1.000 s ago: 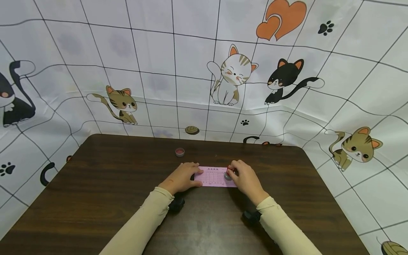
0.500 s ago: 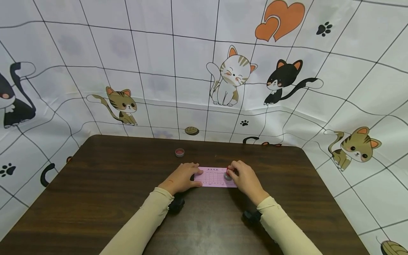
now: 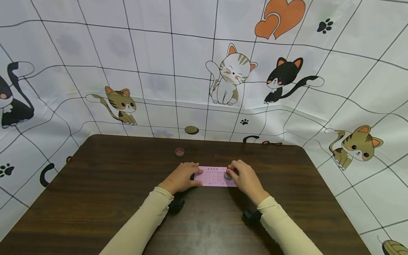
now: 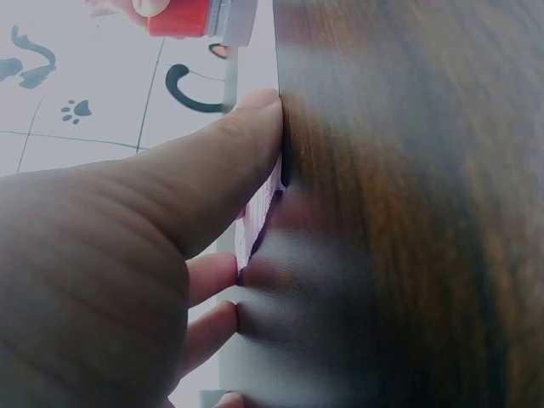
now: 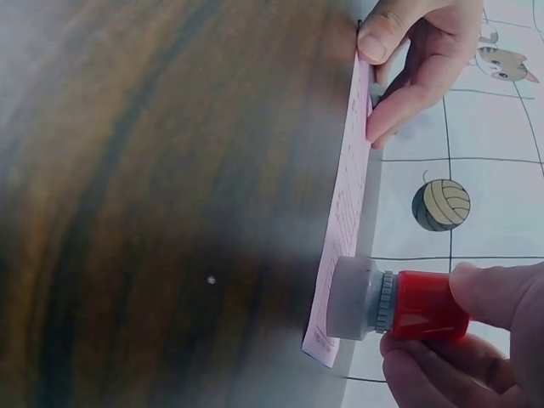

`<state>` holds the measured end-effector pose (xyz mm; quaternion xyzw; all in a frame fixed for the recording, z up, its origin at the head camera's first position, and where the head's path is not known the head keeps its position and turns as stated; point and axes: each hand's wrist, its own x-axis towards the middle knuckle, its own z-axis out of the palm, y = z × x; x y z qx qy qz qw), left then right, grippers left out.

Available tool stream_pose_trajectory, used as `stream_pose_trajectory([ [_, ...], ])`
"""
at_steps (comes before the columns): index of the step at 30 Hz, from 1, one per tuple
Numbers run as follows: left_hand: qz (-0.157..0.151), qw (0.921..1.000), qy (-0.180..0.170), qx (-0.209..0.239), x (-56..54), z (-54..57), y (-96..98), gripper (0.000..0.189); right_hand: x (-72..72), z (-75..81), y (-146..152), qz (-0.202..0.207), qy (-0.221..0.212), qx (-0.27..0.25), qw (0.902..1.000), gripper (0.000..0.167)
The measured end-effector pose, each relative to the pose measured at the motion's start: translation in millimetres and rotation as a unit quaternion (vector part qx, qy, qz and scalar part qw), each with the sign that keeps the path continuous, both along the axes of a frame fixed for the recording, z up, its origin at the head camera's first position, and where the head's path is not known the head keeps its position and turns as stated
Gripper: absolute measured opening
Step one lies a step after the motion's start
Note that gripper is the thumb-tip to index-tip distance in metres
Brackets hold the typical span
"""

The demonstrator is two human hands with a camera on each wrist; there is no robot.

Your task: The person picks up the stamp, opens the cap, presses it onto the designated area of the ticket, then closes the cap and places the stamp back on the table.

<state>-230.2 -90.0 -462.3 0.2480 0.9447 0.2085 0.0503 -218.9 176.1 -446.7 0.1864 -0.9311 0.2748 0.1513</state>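
Both hands keep their places of a second ago: the right hand (image 3: 245, 179) pinches a red-and-grey stamp (image 5: 429, 304), grey end down on the pink slip (image 3: 211, 177) between them; the left hand (image 3: 182, 179), thumb and fingers spread, rests at its other end. Beyond the left hand, a small round container (image 3: 180, 152) sits on the brown table (image 3: 105, 191).

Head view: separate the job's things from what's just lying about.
Job in hand:
pink rectangular printed paper slip, touched by the left hand
round red and grey stamp, in the right hand

Just lying about:
small round grey container, reddish inside, untouched, possibly the stamp's
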Motion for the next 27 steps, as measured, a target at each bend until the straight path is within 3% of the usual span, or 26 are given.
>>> stream_pose_trajectory([
  [27, 0.000, 1.0000, -0.003, 0.001, -1.5, 0.7, 1.2, 0.050, 0.5, 0.6, -2.4, -0.007, -0.033, -0.012, 0.9994, 0.011],
])
